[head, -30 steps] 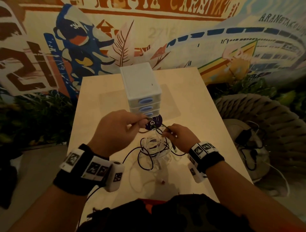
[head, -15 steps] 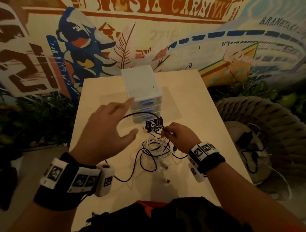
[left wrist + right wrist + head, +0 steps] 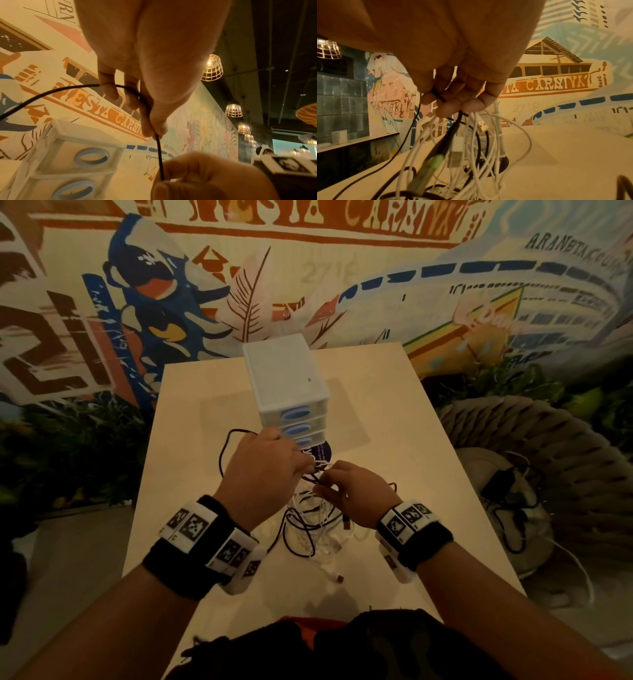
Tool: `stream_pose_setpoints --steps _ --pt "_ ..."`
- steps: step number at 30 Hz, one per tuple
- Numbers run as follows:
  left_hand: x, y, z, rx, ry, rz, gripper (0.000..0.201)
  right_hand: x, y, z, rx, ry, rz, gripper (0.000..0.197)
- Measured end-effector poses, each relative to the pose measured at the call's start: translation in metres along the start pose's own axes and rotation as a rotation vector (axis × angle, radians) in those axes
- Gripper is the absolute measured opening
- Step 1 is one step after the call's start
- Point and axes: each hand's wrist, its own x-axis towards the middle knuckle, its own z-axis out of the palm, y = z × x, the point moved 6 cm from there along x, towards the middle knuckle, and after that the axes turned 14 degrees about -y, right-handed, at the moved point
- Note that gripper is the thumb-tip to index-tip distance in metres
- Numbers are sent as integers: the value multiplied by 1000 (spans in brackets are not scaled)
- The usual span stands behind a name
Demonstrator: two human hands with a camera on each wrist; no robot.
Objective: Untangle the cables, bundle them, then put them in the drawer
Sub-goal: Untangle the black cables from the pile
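Your black cable (image 3: 159, 155) runs almost straight up and down between your two hands, then arcs away to the left in a long loop (image 3: 227, 446) lying on the counter (image 3: 394, 460) left of the drawer unit. The tangle of cables (image 3: 318, 518), white and black mixed, sits in the middle of the counter, just near of the drawer unit (image 3: 287, 385), its loops spilling toward you with a red-tipped white plug (image 3: 337, 578) at the near end, pointing right.

Your left hand (image 3: 263, 474) is raised above the tangle, back of the hand up, fingers pointing down and to the far right; the thumb and fingertips (image 3: 154, 128) are closed in a pinch on the black cable, and the outer fingers curl with the cable passing over them.

Your right hand (image 3: 356, 498) reaches in from the right, wrist low over the counter, fingers (image 3: 453, 108) bunched tight around a cluster of white strands and a black one. From it the cables hang downward: a white USB plug (image 3: 456, 152), a small gold-faced plug (image 3: 482, 125) and a green-tipped jack (image 3: 435, 162), all pointing down toward the counter.

The drawer unit stands upright at the far middle, its three blue-handled drawers facing you, all pushed in
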Motion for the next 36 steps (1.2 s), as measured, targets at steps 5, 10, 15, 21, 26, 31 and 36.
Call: stream_pose_setpoints --steps 5,10,15,21,26,31,36 --pt "-10 -13 -27 -90 141 72 34 7 28 4 67 -22 86 28" --pt "-28 -42 -55 -214 263 1 37 5 58 2 162 -11 164 25" --pt "-43 -57 -64 -326 341 -127 15 3 60 -9 225 3 176 36" --pt "-45 -70 -46 -426 139 -260 11 -8 62 -39 308 265 166 37" --pt "-39 -54 -14 -360 -293 -354 35 -11 38 -70 373 375 34 33" --pt "-31 -46 -5 -340 -443 -338 31 1 42 -69 303 333 72 23" --pt "-30 -67 -45 -670 76 -382 35 -7 45 -33 367 347 137 70"
